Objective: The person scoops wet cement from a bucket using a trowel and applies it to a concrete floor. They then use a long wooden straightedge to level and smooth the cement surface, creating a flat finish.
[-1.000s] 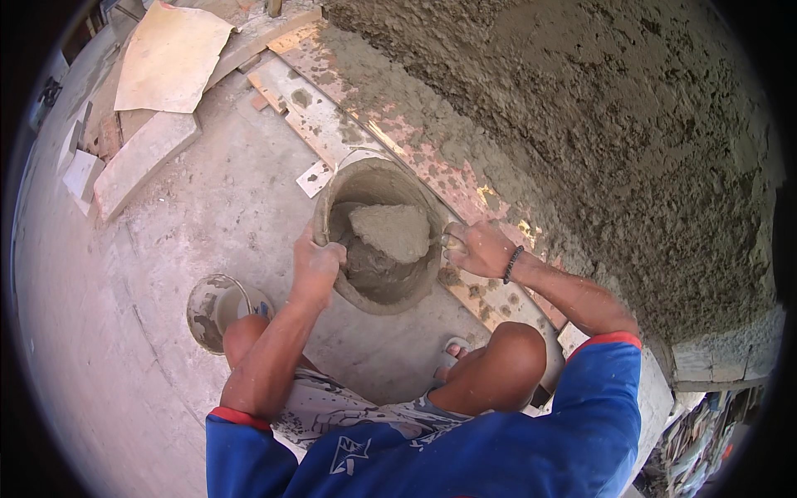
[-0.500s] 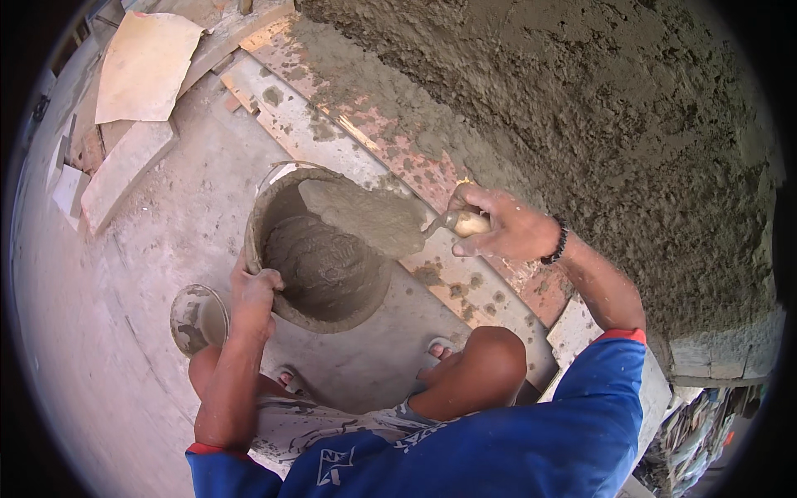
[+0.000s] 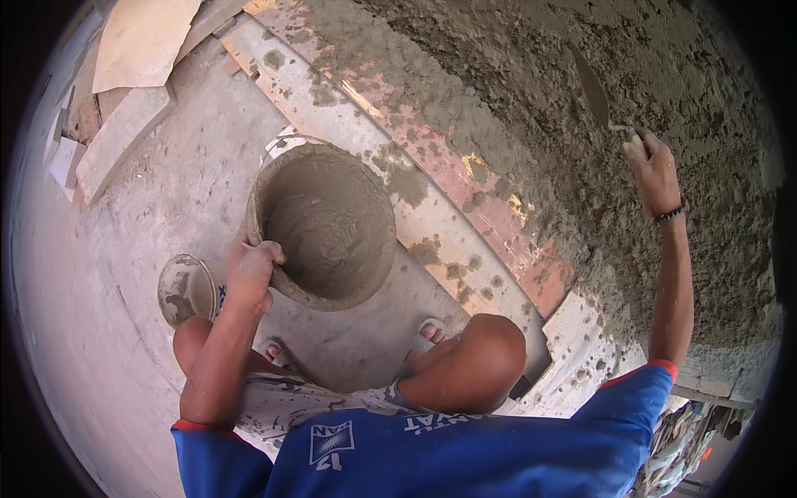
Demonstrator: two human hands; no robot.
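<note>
My left hand (image 3: 254,270) grips the near left rim of a round bucket (image 3: 380,178). Wet grey mortar (image 3: 320,241) lies inside, and more of it coats the bucket's walls. Out to the right, my right hand (image 3: 653,176) is closed round the handle of a trowel (image 3: 592,89). The trowel's blade is at the rough, mortar-covered wall (image 3: 515,91), seen nearly edge-on. Whether mortar is still on the blade, I cannot make out.
A smaller pail (image 3: 187,290) stands left of my knee. Boards (image 3: 465,224) spattered with mortar run along the wall's foot. Broken slabs and a pale sheet (image 3: 145,41) lie at the far left. Behind my right arm is a heap of scraps (image 3: 685,448).
My right hand has swung the trowel from the bucket's rim, where its blade carried mortar, up and right to the wall. My left hand stays on the bucket, which now sits more upright.
</note>
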